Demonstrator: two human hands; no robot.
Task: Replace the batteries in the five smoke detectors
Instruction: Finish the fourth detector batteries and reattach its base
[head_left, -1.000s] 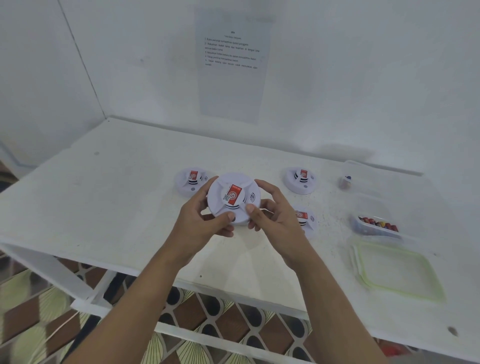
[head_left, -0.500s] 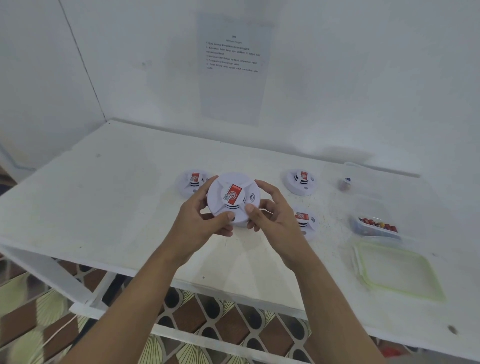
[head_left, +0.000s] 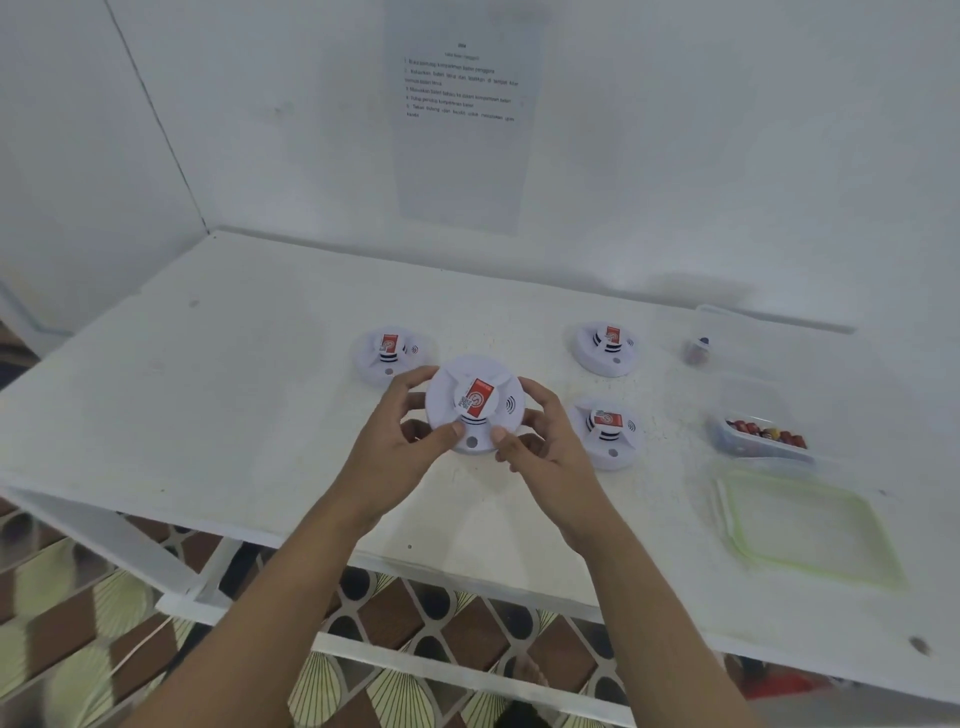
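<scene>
While I hold 1 smoke detector (head_left: 475, 405) over the table (head_left: 208, 364), left hand (head_left: 397, 452) curled on its rim, right hand (head_left: 548, 447) likewise.

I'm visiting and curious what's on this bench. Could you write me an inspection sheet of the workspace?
Surface: white table, speckled with marks.
Job's things: held detector above the table; back-left detector, back-right detector and near-right detector lie on it; battery tub at right.
Clutter: green-rimmed lid; small clear box behind the tub.
Hands: left hand and right hand grip the held detector's rim.
Cables: nothing seen on the table.
Surroundings: white walls, printed sheet, patterned floor.
</scene>
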